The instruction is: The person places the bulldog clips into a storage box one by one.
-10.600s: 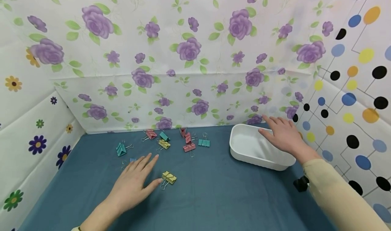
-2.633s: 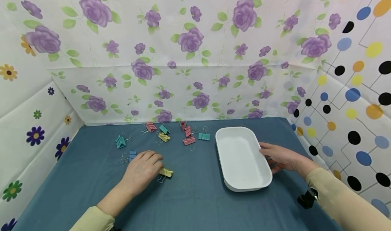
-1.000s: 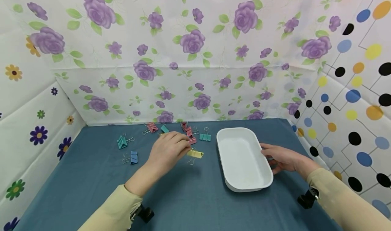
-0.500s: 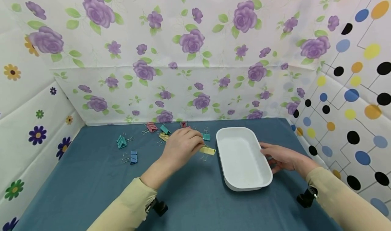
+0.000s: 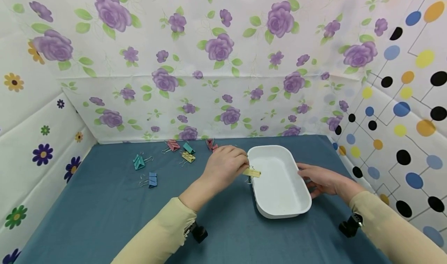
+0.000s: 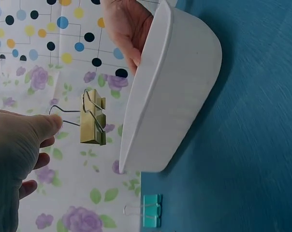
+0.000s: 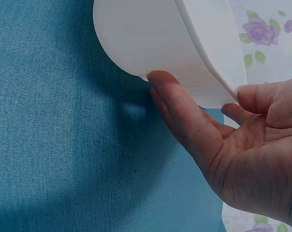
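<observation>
Left wrist, yellow clip (image 6: 88,128), beyond pinching hand (image 6: 18,145)

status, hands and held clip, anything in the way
Left hand pinching yellow metal binder clip, aloft at left rim of white rectangular plastic tray. Right hand holding tray's right side. No obstruction visible between clip and tray.

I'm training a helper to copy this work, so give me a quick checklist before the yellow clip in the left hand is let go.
1. Left hand pinching the yellow clip: ok.
2. Clip not touching the white tray: ok, the left wrist view shows a gap.
3. Clip wholly over the tray's opening: cannot tell; in the head view it overlaps the left edge.
4. Right hand on the tray: ok, at the side away from the clip.
5. Tray's opening facing up: ok.
</observation>
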The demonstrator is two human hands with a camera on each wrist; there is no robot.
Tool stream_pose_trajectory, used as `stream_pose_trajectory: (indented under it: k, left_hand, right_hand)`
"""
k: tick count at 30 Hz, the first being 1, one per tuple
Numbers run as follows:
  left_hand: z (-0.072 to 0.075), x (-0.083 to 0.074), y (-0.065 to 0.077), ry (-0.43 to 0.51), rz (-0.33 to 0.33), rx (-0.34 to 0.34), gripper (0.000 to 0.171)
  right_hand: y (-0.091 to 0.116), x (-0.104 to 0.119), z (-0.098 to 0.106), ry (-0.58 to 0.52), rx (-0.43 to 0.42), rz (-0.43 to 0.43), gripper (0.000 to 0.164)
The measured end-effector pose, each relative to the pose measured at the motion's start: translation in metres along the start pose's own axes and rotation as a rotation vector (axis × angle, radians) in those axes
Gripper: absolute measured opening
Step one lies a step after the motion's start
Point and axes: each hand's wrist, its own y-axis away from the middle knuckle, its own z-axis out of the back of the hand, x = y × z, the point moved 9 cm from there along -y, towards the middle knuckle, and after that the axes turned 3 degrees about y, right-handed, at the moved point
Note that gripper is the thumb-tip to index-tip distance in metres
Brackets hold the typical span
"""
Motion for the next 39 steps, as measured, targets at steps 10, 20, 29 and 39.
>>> stream_pose_trajectory:
  k: [10,20,29,39]
  left_hand:
    - [-0.021,-0.016,-0.013,-0.027,-0.001,0.076,0.006]
    - [-0.043,-0.036,-0.021,-0.021,0.013,0.149,0.007]
    - [-0.057,-0.045,-0.024,-0.021,0.03,0.198,0.006]
    - [-0.064,-0.048,-0.024,-0.02,0.037,0.225,0.006]
  right_hand:
    - [-0.001,-0.001,0.0,0.003,0.003,-0.005,0.057]
    - [0.0,-0.001,0.0,0.008,-0.011,-0.006,0.057]
    - [-0.002,-0.002,0.001,-0.003,-0.018,-0.009,0.057]
    - [-0.002,-0.003,0.002,-0.003,-0.025,-0.009,0.056]
